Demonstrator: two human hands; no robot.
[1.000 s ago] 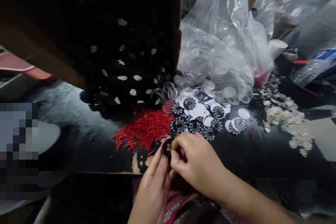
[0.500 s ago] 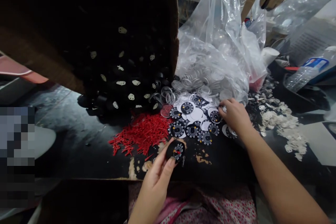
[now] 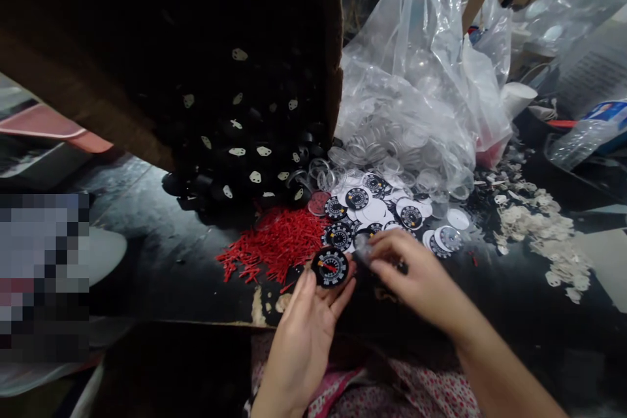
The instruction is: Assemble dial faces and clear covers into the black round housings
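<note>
My left hand (image 3: pixel 304 330) holds a round black gauge (image 3: pixel 330 266) with a printed dial and a red needle, pinched between its fingertips above the dark table's front edge. My right hand (image 3: pixel 416 277) is just right of the gauge, its fingers pinched on a small clear round cover (image 3: pixel 363 246) that is hard to make out. Beyond the hands lie several printed dial discs (image 3: pixel 357 199). A heap of red needles (image 3: pixel 277 241) lies to the left of them.
A tipped cardboard box (image 3: pixel 161 52) spills black round housings (image 3: pixel 245 163) at the back left. A clear plastic bag (image 3: pixel 416 98) full of clear covers stands behind the discs. Pale scraps (image 3: pixel 543 228) lie at the right, a plastic bottle (image 3: pixel 582 134) farther right.
My right hand has come back from the dial discs at the far right to beside the gauge, now pinching a small clear piece. The left hand has kept the gauge and lifted it slightly.
</note>
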